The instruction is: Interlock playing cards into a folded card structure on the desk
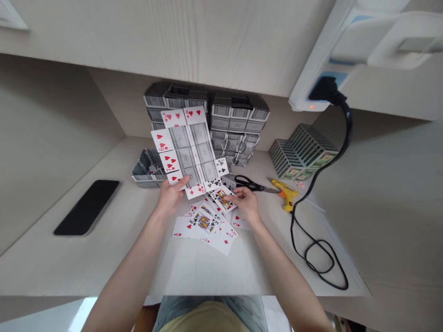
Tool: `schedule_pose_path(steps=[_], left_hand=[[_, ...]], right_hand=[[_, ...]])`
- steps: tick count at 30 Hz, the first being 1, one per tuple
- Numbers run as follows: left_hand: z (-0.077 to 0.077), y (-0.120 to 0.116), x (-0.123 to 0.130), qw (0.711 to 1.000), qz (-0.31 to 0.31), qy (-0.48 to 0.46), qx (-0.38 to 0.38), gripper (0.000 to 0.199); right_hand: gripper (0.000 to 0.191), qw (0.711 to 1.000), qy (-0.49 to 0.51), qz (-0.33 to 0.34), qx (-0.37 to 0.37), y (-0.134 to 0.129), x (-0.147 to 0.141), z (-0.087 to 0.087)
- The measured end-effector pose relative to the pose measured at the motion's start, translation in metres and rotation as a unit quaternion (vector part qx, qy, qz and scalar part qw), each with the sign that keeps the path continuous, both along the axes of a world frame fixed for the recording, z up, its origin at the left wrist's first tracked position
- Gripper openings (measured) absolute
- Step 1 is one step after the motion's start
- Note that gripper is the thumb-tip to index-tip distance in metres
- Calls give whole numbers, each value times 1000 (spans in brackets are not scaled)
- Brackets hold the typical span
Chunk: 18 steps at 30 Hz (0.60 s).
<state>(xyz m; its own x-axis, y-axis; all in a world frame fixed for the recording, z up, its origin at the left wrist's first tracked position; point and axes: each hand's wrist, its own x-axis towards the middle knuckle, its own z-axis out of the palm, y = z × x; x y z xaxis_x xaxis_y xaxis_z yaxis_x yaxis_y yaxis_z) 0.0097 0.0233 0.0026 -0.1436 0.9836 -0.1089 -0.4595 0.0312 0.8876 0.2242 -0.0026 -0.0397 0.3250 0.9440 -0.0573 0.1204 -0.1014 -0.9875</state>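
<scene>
My left hand (170,196) grips the lower left edge of a panel of interlocked playing cards (192,154). The panel is tilted up off the desk, patterned backs in its middle and card faces sticking out at its edges. Between thumb and fingers of my right hand (246,203) is a face card (223,198), just below the panel's lower right corner. Whether that card touches the panel, I cannot tell. Beneath both hands lies a loose pile of playing cards (216,237), mostly face up, with a king of clubs (205,222) on top.
Behind stand card-built structures (238,120) and an open card box (147,180). Black scissors (249,183) and a yellow glue gun (288,193) lie right, near a black cord (320,242) from a power strip (328,69). Boxes of cards (301,150) stand back right; a phone (86,207) lies left.
</scene>
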Motion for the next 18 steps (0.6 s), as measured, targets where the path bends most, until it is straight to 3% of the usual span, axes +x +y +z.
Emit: schedule_pose_path(steps=[7, 13, 18], left_hand=[[-1, -1, 0, 1000, -16, 12, -15, 45], [1, 0, -10, 996, -61, 36, -47, 39], [0, -2, -13, 979, -165, 84, -87, 37]], right_hand=[[32, 991, 129, -35, -6, -4, 9, 11], [39, 978, 139, -147, 56, -1, 24, 15], [37, 981, 155, -86, 84, -2, 24, 26]])
